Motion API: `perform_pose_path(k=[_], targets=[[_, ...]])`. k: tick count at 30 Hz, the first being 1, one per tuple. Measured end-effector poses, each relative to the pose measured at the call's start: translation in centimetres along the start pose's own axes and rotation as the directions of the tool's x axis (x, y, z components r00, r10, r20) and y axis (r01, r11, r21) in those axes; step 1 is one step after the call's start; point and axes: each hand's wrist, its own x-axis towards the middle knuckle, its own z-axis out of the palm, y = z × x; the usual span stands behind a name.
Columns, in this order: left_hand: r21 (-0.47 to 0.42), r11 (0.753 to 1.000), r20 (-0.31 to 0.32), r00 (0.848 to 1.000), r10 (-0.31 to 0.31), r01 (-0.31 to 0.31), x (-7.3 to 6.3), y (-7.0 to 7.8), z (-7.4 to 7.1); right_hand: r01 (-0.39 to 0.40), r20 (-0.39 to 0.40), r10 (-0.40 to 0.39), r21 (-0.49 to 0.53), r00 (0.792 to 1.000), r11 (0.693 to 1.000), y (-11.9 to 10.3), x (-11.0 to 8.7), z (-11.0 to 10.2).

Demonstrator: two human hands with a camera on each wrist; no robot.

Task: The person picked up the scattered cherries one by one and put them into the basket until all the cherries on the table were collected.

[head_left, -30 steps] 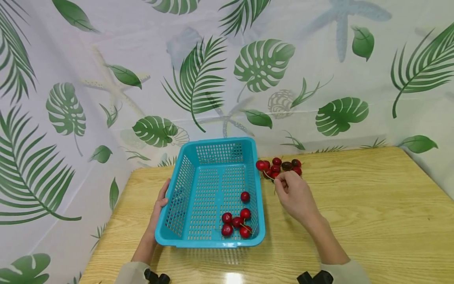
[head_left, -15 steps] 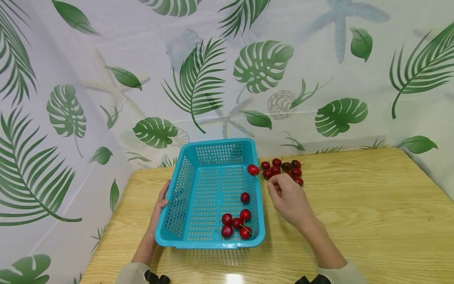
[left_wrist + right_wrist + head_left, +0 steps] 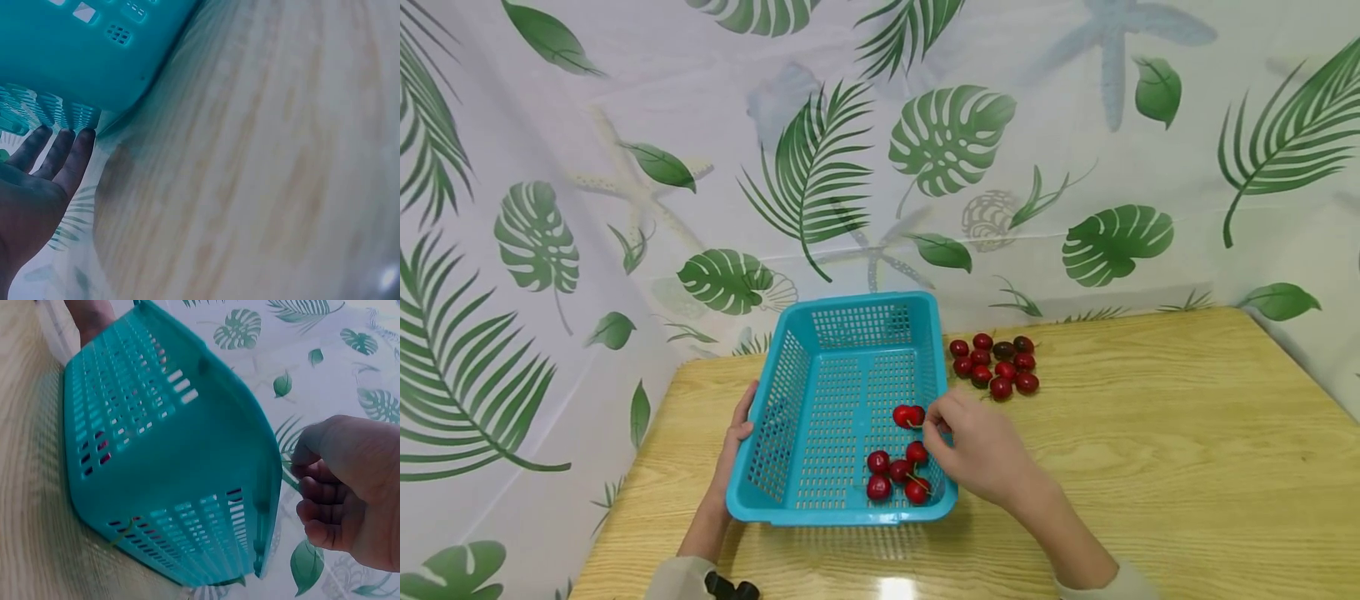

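Observation:
A blue perforated plastic basket (image 3: 835, 518) sits on the table, several red cherries (image 3: 878, 487) gathered in its near right corner. My left hand (image 3: 732, 437) rests against the basket's left side; in the left wrist view its straight fingertips touch the basket wall. Over the right rim, my right hand (image 3: 973, 442) pinches the stem of a red cherry (image 3: 902, 416), which hangs inside the basket and overlaps another cherry in the head view. The right wrist view shows this hand's curled fingers (image 3: 322, 512) beside the rim, the held cherry hidden behind the basket wall.
To the right of the basket's far end lies a cluster of several cherries (image 3: 981, 376) on the wooden table (image 3: 1172, 433). A leaf-printed cloth (image 3: 1037, 125) hangs behind the table and along its left side.
My right hand has carried the cherry by its stem from beside the loose cluster, leftward over the rim and toward me, down into the basket. The left hand stays at the basket's side.

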Motion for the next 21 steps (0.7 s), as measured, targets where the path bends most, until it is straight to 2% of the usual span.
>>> perform_pose_path(k=[6,12,16,21], targets=[[0.007,1.0,-0.005,1.0,0.004,-0.004,0.1,-0.1,-0.1,0.061,0.124,-0.059,-0.014,0.991,0.998,-1.1,-0.1,0.3],[-0.004,1.0,0.002,1.0,0.004,-0.004,0.1,0.0,0.0,0.088,0.263,-0.068,-0.064,0.962,0.994,-1.1,-0.3,0.8],[0.001,1.0,0.006,1.0,0.004,-0.004,0.0,0.2,0.1,0.097,0.288,-0.063,-0.105,0.956,0.99,-0.9,-0.3,1.2],[0.013,1.0,0.001,1.0,0.006,-0.006,0.0,0.2,0.1,0.075,0.274,-0.031,-0.151,0.961,0.986,-1.1,-0.2,1.7]])
